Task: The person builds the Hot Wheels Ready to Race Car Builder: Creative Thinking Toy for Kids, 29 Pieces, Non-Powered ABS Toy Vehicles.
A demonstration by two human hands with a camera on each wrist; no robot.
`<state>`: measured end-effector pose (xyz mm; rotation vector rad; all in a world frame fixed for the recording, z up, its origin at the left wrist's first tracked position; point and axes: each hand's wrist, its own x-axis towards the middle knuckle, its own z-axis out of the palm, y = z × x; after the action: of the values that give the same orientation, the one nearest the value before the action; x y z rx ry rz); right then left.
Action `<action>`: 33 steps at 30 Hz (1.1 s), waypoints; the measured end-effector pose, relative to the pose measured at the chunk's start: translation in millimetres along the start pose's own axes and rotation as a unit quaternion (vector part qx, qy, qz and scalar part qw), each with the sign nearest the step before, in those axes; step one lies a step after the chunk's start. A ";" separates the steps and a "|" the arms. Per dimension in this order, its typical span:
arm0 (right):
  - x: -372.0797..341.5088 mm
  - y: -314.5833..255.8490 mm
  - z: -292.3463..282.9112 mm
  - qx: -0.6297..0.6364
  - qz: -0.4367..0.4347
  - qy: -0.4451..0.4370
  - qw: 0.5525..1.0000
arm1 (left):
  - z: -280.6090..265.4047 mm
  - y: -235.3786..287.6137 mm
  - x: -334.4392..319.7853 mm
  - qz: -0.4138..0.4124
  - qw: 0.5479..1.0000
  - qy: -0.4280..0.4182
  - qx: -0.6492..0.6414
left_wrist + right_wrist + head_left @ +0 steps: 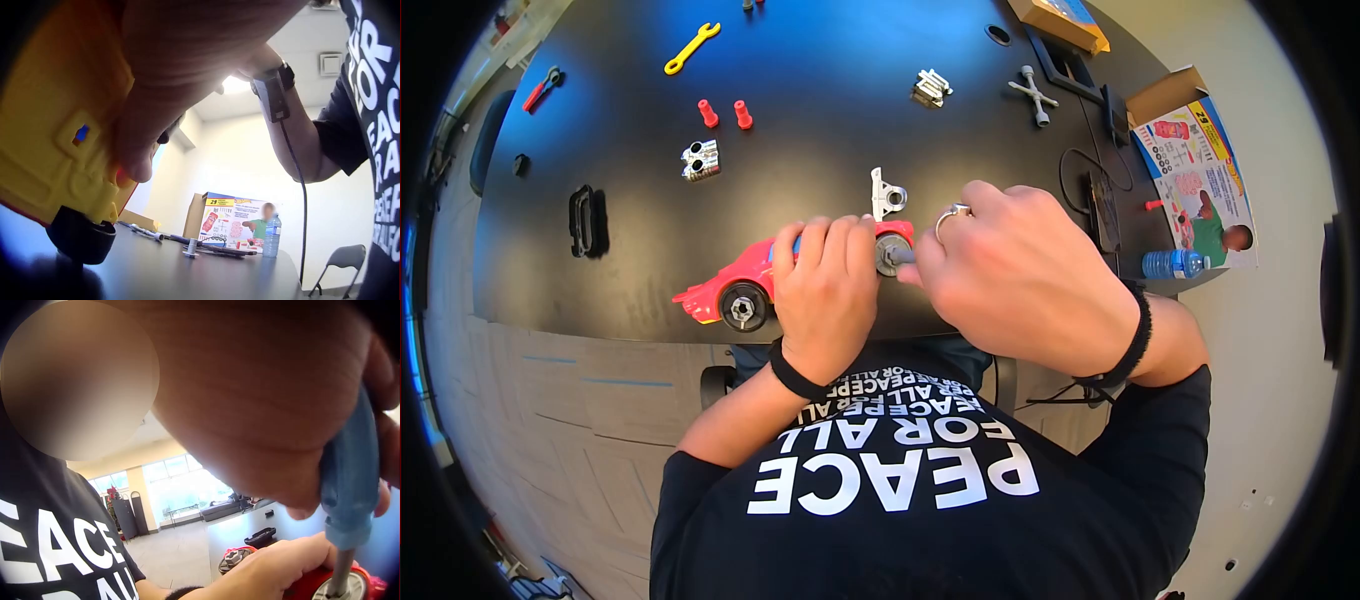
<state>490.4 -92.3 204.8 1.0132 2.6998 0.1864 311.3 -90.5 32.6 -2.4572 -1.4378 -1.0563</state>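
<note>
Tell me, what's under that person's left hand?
A red toy car. In the head view, its left wheel and right wheel show on either side of the left hand. The part directly beneath the hand is covered and cannot be seen.

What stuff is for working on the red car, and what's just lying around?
In the job now:
red toy car, held by the left hand
blue-handled screwdriver, in the right hand, its tip at a wheel

Just lying around:
water bottle
picture box
yellow wrench, red pegs, silver block: maybe for the car, but not in use now
</note>
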 end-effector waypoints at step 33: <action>-23.6 3.7 188.7 0.409 0.309 0.283 0.810 | -11.2 -9.9 -46.4 0.048 0.990 -0.112 -0.074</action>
<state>562.3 -99.2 28.8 2.4153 2.8309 -0.7635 283.1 -123.4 10.2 -2.7978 -1.3248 -0.9250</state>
